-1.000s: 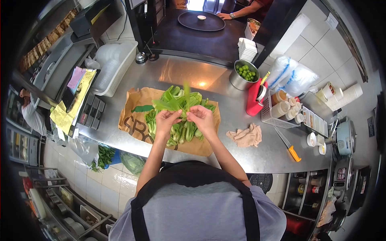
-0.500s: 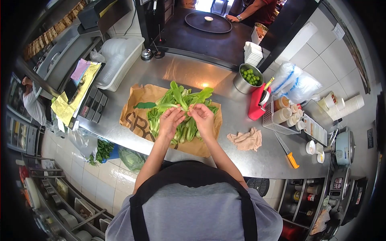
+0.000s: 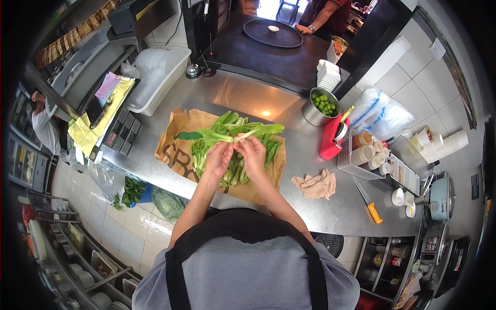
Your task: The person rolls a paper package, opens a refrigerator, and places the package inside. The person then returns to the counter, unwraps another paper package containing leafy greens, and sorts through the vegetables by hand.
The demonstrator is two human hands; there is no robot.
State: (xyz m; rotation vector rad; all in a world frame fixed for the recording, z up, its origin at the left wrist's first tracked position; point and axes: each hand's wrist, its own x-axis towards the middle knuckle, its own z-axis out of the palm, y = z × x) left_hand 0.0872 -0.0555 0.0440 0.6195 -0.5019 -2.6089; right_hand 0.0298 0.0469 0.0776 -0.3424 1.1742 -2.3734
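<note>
A heap of bok choy (image 3: 235, 173) lies on a brown paper bag (image 3: 168, 137) spread on the steel counter. Over the heap, my left hand (image 3: 219, 158) is closed on the base of a bok choy piece (image 3: 214, 136) whose leaf points left. Closed beside it, my right hand (image 3: 251, 154) pinches the base of another bok choy piece (image 3: 263, 129), its leaf pointing right. The two bases meet between my fingertips; whether they are still joined I cannot tell.
On the right are a crumpled cloth (image 3: 315, 184), an orange-handled knife (image 3: 368, 200), a basket of sauce bottles (image 3: 356, 173), a red container (image 3: 330, 140) and a pot of limes (image 3: 315, 118). A white bin of plastic lids (image 3: 157, 95) stands left. Another person's hand (image 3: 304, 29) rests beyond the pass.
The bok choy leaves stood up between my fingers; now they are spread to left and right. My wrists have turned, and my hands sit slightly lower.
</note>
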